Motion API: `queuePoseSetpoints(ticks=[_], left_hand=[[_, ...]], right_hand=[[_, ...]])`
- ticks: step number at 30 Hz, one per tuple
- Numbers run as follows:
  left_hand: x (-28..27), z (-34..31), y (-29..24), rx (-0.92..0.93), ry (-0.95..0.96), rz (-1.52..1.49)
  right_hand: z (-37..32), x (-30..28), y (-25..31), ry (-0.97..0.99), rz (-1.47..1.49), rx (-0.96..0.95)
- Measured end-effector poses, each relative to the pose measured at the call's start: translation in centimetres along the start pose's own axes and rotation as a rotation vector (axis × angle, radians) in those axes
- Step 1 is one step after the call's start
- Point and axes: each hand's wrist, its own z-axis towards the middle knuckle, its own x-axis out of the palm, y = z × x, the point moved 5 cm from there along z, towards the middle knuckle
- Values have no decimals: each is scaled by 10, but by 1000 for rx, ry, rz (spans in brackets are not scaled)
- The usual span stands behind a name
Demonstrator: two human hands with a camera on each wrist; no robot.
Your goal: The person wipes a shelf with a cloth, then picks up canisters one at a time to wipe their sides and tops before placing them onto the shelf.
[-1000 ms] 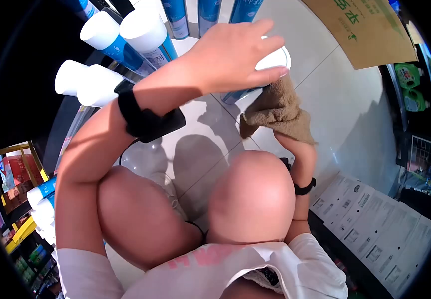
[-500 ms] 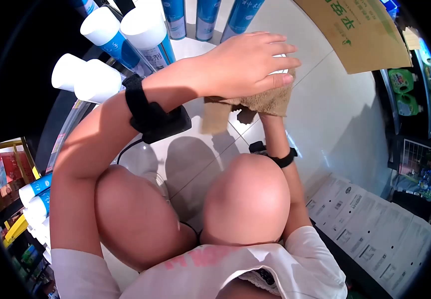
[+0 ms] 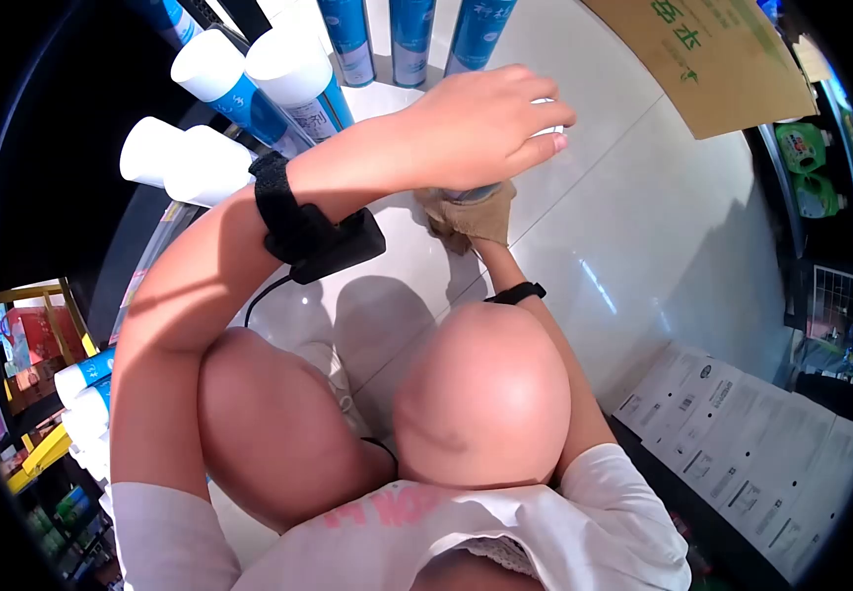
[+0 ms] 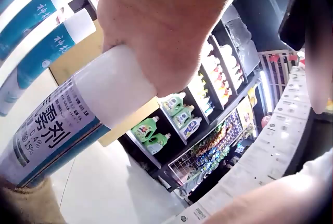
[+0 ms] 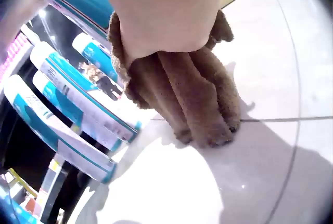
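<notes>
The left hand (image 3: 480,128) lies over the white cap (image 4: 112,83) of a blue and white spray can (image 4: 57,130), fingers curved round the cap. Lower down, a brown cloth (image 3: 485,217) is wrapped against the can's lower part. Behind that cloth is the right hand (image 5: 166,21), its fingers covered by the folds, pressing the cloth to the can. In the right wrist view the cloth (image 5: 192,94) hangs in folds close above the tiled floor.
Several similar cans (image 3: 293,69) stand at the upper left, and several more (image 3: 411,39) at the top. A cardboard box (image 3: 707,69) is at the upper right. Flattened printed cartons (image 3: 742,453) lie lower right, near shelves of green bottles (image 3: 816,197).
The cloth and right hand have moved from the can's right side to below it, in toward the left. The left hand has stayed at the cap, shifting slightly.
</notes>
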Motion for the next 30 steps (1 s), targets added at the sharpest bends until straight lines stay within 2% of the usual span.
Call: queuePoseSetpoints(ticks=[1,2,5,8,9,10,12,13,14,16,17,18,19,20,21,22,23,24,25,26,27,29,30], left_hand=[[-1,1,-1,-4,-4,36],[-1,2,-5,6,-8,40],[-2,0,-7,-99,17,84],[2,-2,-10,-195,5,87],[2,-3,-11,-226,-49,215],[0,-3,-13,-259,-101,341],[1,-2,-12,-327,-82,403],[-1,1,-10,-380,-56,471],[-10,5,-11,-381,-56,471],[-17,11,-8,-382,177,358],[-15,10,0,-380,178,354],[-19,9,7,-298,72,398],[-20,8,10,-218,-34,441],[-20,8,16,-372,108,336],[-11,7,26,-380,109,333],[-4,8,29,-106,-110,155],[-14,4,19,169,-327,-24],[-7,2,19,177,-236,-57],[-6,-1,22,173,-234,-59],[-7,-2,21,165,-119,-63],[-5,-2,19,157,-3,-67],[-2,0,12,81,29,12],[-2,1,14,-104,-64,170]], right_hand=[[-3,2,-10,-9,0,-2],[-5,5,-16,63,-57,85],[-4,7,-27,69,-177,69],[-5,3,-14,124,-17,79],[-4,0,-4,142,35,81],[1,-7,15,67,4,-77],[3,-21,50,-1,-30,-233],[4,-39,82,-191,-84,-346],[5,-50,100,-286,-109,-403],[8,-66,130,-423,-159,-560],[8,-70,140,-462,-182,-663],[9,-71,144,-463,-185,-661],[13,-68,144,-387,-129,-542],[17,-64,140,-308,-71,-424],[19,-55,125,-299,-70,-423],[20,-43,100,-352,-79,-447],[16,-42,101,-405,4,-439],[13,-40,102,-459,88,-435],[11,-32,91,-456,88,-432],[11,-16,71,-385,-151,-379],[12,-11,60,-313,-120,-252],[13,1,39,-175,-85,10],[15,10,26,-138,-98,-72]])
